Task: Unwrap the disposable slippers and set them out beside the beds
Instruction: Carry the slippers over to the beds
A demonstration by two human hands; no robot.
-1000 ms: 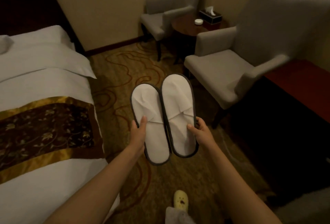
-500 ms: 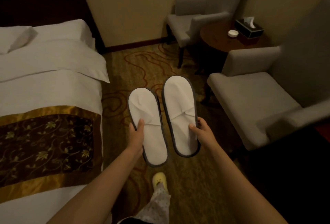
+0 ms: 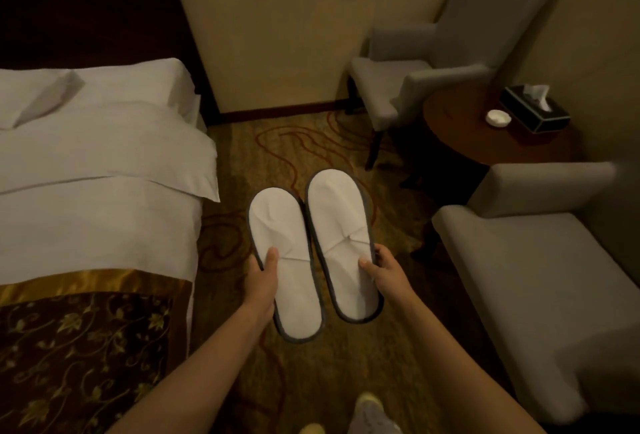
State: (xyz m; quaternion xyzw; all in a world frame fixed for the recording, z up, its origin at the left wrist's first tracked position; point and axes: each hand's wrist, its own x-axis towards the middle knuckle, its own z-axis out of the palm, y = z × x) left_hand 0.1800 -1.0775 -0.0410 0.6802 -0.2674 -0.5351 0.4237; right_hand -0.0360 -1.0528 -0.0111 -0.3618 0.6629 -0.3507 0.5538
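Two flat white disposable slippers with dark grey trim hang side by side above the patterned carpet, toes pointing away from me. My left hand (image 3: 262,282) grips the left slipper (image 3: 281,246) at its outer edge, thumb on top. My right hand (image 3: 384,272) holds the right slipper (image 3: 337,222) the same way from its right side. No wrapping shows on either one. The bed (image 3: 100,191), with white linen and a brown and gold runner, fills the left side.
A grey armchair (image 3: 526,281) stands close on the right, a second grey armchair (image 3: 415,80) by the far wall. Between them a round dark table (image 3: 460,132) carries a tissue box (image 3: 535,111) and a small white dish (image 3: 498,118). Carpet (image 3: 298,143) runs between bed and chairs.
The view has swung left and forward, so the bed and far wall sit nearer. Both hands keep the same hold on the slippers, which stay side by side.
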